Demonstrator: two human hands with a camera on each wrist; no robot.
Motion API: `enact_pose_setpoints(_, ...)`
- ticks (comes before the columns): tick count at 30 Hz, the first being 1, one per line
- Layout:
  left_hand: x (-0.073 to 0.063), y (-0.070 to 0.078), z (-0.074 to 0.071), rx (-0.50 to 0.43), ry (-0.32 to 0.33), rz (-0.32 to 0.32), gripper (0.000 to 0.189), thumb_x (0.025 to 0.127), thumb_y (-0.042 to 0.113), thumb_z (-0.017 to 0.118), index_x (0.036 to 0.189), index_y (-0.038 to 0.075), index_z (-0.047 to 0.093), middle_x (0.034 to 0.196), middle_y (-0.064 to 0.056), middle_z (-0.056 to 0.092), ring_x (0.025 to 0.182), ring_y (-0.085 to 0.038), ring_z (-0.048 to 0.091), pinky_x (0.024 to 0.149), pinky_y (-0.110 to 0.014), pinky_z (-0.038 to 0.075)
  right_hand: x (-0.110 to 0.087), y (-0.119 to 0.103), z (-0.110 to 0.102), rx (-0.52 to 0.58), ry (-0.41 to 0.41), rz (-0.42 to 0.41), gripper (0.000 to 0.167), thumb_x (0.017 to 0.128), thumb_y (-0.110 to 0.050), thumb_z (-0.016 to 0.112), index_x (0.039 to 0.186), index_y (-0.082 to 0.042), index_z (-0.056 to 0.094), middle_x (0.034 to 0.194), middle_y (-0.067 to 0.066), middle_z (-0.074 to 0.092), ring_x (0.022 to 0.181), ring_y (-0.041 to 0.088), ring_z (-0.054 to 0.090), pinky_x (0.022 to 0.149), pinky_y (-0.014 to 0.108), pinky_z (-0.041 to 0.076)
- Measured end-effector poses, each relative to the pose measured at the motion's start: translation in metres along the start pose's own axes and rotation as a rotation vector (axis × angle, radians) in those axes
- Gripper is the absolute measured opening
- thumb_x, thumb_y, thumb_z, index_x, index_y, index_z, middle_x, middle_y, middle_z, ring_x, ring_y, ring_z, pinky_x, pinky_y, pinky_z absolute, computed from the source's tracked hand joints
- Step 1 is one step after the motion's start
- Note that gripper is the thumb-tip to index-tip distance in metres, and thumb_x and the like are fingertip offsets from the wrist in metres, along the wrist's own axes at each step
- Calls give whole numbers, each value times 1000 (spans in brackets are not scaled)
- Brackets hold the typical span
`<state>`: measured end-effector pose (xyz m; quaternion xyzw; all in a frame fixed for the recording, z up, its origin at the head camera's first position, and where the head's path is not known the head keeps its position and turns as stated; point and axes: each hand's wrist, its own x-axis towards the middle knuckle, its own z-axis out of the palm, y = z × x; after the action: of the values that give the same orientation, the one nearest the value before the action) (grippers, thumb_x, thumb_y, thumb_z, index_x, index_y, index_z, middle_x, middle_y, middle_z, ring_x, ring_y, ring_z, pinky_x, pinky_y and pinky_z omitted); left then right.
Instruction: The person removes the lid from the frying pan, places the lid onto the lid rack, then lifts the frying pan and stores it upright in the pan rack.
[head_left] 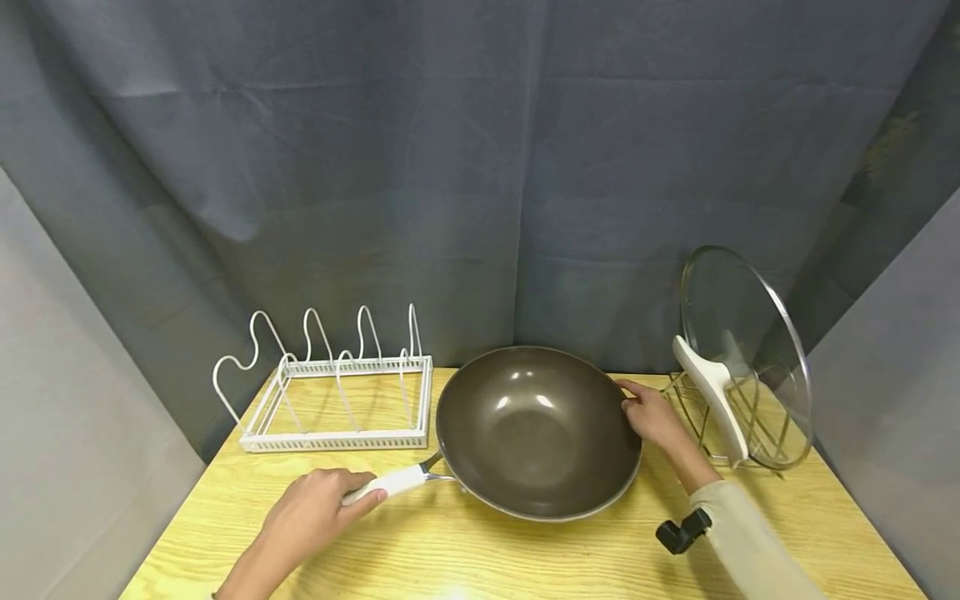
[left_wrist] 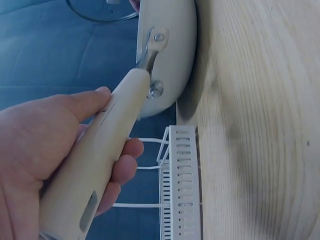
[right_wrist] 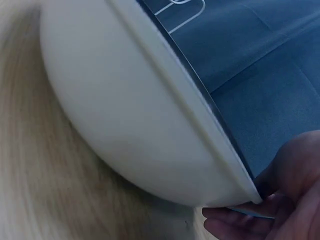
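A wok (head_left: pixel 536 433) with a dark brown inside and a cream outside stands at the middle of the table. My left hand (head_left: pixel 318 500) grips its cream handle (left_wrist: pixel 97 155), with the fingers curled beneath and the thumb along the top. On the far side from the handle, my right hand (head_left: pixel 651 414) pinches the rim, thumb over the edge and fingers below it. The wok's pale outer wall (right_wrist: pixel 125 100) fills much of the right wrist view. Two rivets join the handle's metal bracket (left_wrist: pixel 150 55) to the wall.
A white wire rack (head_left: pixel 337 437) stands left of the wok, close to its rim. To the right, a glass lid (head_left: pixel 757 333) with a cream handle leans upright in a metal wire stand (head_left: pixel 701 421). A grey curtain (head_left: pixel 450 167) hangs behind the wooden table (head_left: pixel 480 567).
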<state>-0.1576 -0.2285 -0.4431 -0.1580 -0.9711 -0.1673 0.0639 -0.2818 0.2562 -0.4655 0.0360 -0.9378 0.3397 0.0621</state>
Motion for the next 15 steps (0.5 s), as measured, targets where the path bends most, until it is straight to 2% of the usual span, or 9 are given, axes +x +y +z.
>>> enact_pose_setpoints(2,-1,3,1,0,-3,-14,37,94,52,68,107,20,82,90,9,75,60,-2,45,57,-26,42,4,-1,-1,3,-13,10,42,96,-2,48,136,6,58,112,32,69,94,37,67,75,43,53)
enact_pose_setpoints(5,-3,7,2,2,0,-22,37,94,49,69,108,18,81,94,6,77,61,-3,45,57,-27,42,9,-3,-2,23,-35,31,43,95,-3,48,136,6,57,113,32,68,92,37,66,72,40,53)
enact_pose_setpoints(11,-9,13,3,2,19,-18,30,94,41,72,108,17,81,95,6,77,64,-2,48,59,-27,45,18,-6,-3,136,-106,100,49,94,-2,45,141,7,52,112,32,64,69,23,60,55,31,49)
enact_pose_setpoints(15,-14,19,4,-20,36,-21,29,93,38,73,110,16,81,97,4,77,67,-2,55,60,-28,47,24,-5,-3,198,-131,147,53,93,-1,44,145,6,49,109,31,64,58,16,56,49,30,48)
